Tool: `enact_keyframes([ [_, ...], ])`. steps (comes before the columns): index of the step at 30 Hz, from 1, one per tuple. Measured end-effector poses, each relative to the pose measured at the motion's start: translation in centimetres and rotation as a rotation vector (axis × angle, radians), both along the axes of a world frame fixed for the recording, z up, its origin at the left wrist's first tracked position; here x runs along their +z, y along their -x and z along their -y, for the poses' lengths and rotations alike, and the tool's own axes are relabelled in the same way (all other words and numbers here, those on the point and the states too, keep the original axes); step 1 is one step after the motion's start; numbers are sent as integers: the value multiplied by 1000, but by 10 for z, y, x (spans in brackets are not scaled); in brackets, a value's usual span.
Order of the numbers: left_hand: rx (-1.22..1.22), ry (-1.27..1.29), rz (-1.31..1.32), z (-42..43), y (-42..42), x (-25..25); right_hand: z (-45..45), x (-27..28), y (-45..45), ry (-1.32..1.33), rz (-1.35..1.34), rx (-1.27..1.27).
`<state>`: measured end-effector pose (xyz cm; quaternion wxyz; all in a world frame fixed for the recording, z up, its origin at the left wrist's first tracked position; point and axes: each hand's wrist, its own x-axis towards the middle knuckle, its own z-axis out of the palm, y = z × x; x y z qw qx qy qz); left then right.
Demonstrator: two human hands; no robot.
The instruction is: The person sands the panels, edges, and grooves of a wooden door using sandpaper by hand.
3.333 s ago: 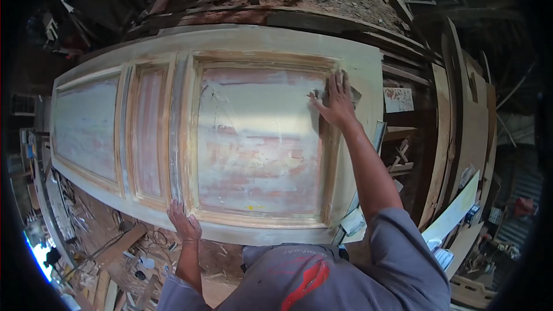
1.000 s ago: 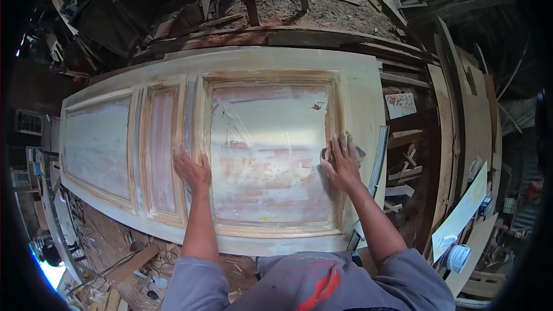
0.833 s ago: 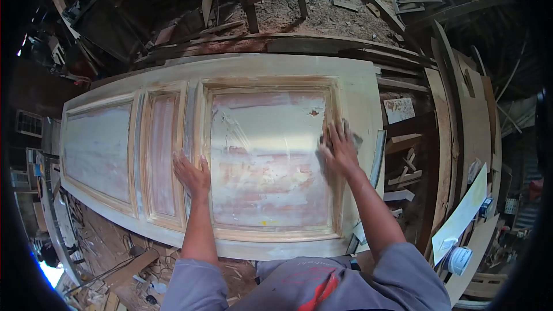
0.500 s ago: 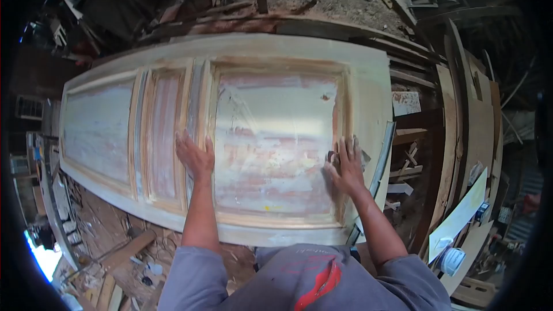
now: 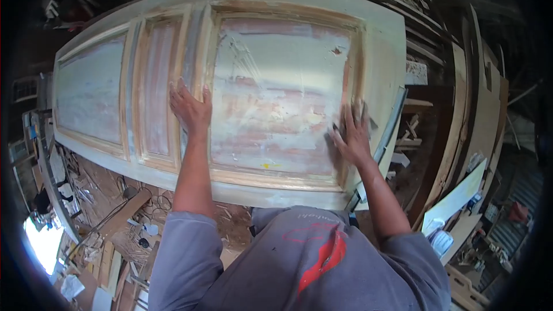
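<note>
A pale panelled wooden door (image 5: 377, 46) lies flat in front of me, its recessed panels smeared with whitish filler over reddish wood. My left hand (image 5: 192, 109) rests on the upright rail between the narrow middle panel and the large right panel, fingers spread. At the right-hand moulding of the large panel, my right hand (image 5: 356, 135) presses down with fingers stretched out. A grey piece of what looks like sandpaper (image 5: 373, 122) sticks out beside its fingers, and a dark edge shows near the thumb. Most of that piece is hidden under the hand.
A grey metal strip (image 5: 390, 124) lies along the door's right end. Long boards (image 5: 455, 103) stand at the right, near a white container (image 5: 440, 243). Wood offcuts (image 5: 109, 268) and shavings litter the floor at lower left. Timber lies beyond the door's far edge.
The camera view has tilted down, so the door and both hands appear higher. My left hand keeps its place on the rail; my right hand remains at the right moulding with slight movement.
</note>
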<state>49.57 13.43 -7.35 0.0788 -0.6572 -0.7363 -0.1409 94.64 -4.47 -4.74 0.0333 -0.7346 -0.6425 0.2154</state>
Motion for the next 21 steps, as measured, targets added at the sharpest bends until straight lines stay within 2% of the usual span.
enact_keyframes([
  [4, -38, -28, -23, 0, 7, -10, -92, -20, -29, -169, -35, -45],
  [7, -27, -13, -37, -4, 8, -14, -99, -12, -24, -124, -38, -93],
  [10, -32, -21, -27, -5, 11, -16, -24, -5, -6, -1, 15, -28],
  [13, -39, -21, -26, -5, 8, -12, 21, 4, 5, 15, -23, 14],
  [16, -45, -23, -21, -5, 6, -10, -44, -14, -16, -66, 12, -28],
  [18, -36, -12, -26, -5, 5, -11, -130, -31, -45, -152, 24, -43],
  [20, -32, -3, -32, -2, 7, -11, -200, -24, -59, -232, -22, -94],
  [21, -30, -6, -31, -2, 7, -12, -200, -22, -58, -223, -34, -103],
])
